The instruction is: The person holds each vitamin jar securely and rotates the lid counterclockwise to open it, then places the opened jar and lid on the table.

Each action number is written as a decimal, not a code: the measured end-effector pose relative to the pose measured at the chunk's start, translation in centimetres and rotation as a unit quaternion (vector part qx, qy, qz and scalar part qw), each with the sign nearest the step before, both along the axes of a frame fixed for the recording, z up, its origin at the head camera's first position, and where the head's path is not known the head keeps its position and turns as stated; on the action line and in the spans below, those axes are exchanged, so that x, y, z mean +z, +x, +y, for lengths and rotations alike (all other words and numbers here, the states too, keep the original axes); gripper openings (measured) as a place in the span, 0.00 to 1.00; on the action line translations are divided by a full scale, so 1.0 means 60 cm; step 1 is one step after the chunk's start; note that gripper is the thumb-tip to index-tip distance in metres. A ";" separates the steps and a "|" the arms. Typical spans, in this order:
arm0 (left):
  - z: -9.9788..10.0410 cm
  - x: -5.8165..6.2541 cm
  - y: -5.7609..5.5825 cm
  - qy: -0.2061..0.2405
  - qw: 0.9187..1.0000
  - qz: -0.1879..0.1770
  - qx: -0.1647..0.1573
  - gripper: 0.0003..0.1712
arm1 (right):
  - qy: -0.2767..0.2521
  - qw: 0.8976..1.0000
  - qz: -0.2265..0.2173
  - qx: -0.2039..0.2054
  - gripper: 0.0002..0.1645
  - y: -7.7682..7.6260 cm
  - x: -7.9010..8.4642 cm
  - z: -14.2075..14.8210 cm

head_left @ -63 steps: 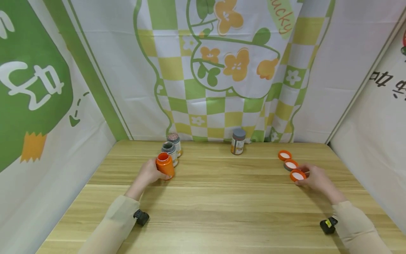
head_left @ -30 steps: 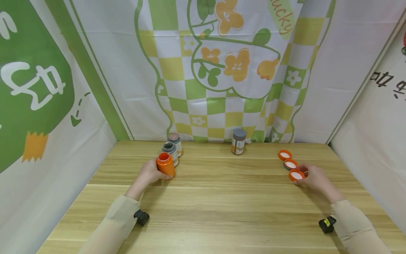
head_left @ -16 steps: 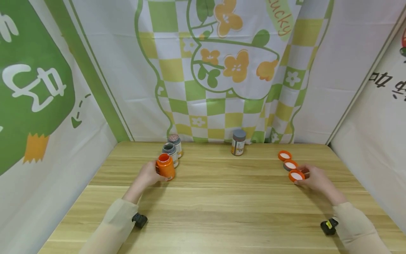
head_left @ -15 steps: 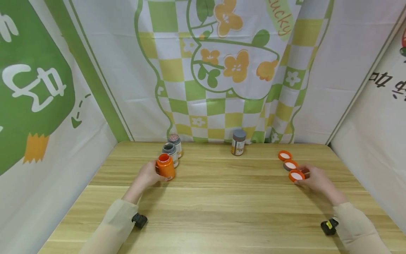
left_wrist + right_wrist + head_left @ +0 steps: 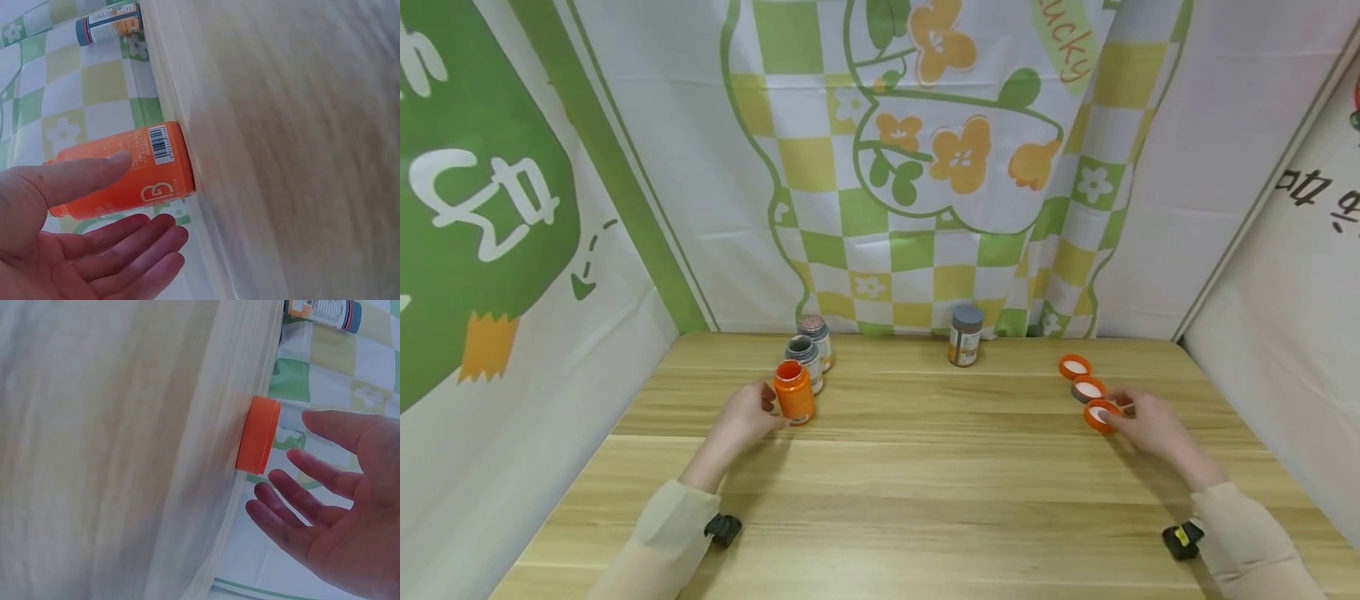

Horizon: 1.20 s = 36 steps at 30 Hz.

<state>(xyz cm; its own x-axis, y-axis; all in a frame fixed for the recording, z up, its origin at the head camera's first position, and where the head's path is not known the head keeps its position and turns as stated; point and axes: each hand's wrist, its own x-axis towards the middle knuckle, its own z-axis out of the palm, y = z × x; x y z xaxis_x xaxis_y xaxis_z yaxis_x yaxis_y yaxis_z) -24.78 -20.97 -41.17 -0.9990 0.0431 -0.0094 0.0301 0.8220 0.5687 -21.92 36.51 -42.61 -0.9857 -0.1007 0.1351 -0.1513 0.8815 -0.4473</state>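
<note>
An open orange bottle (image 5: 794, 400) stands upright on the table at the left, its mouth uncovered. Beside it is my left hand (image 5: 745, 421), fingers straight and apart from the bottle; in the left wrist view the thumb lies in front of the bottle's side. On the right, an orange lid (image 5: 1090, 418) rests with its white inside up. My right hand (image 5: 1156, 429) hovers at that lid with loosely spread fingers. The right wrist view shows a gap between those fingers and the lid (image 5: 259, 435).
Two uncapped grey-necked jars, the nearer jar (image 5: 811, 371) and the farther jar (image 5: 820, 340), stand behind the orange bottle. A capped jar (image 5: 964, 340) is at the back middle. A grey lid (image 5: 1088, 389) and another orange lid (image 5: 1075, 367) continue the row of lids.
My left hand has let go of the orange bottle and drawn slightly left. The fingers of my right hand have loosened from the nearest orange lid, which lies on the table.
</note>
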 end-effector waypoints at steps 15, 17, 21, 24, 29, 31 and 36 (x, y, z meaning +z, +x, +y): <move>0.023 0.009 0.025 -0.048 0.998 0.033 -0.012 0.09 | 0.014 0.998 0.054 -0.004 0.16 0.002 0.001 -0.018; 0.029 0.009 0.024 -0.046 0.998 0.038 -0.019 0.10 | 0.016 0.998 0.055 -0.004 0.15 0.002 0.004 -0.023; 0.043 0.009 0.024 -0.043 0.997 0.049 -0.035 0.10 | 0.015 0.998 0.057 0.001 0.15 0.002 0.007 -0.032; 0.057 0.009 0.024 -0.028 0.997 0.050 -0.044 0.08 | 0.017 0.998 0.059 0.002 0.16 -0.001 0.008 -0.038; 0.083 0.007 0.023 0.009 0.997 0.051 -0.059 0.04 | 0.008 0.998 0.058 0.011 0.17 -0.007 0.009 -0.054; 0.094 0.006 0.022 0.019 0.996 0.061 -0.068 0.04 | 0.002 0.998 0.060 0.014 0.17 -0.009 0.009 -0.061; 0.119 0.007 0.017 0.033 0.993 0.078 -0.080 0.04 | 0.003 0.997 0.074 0.022 0.16 -0.018 0.006 -0.077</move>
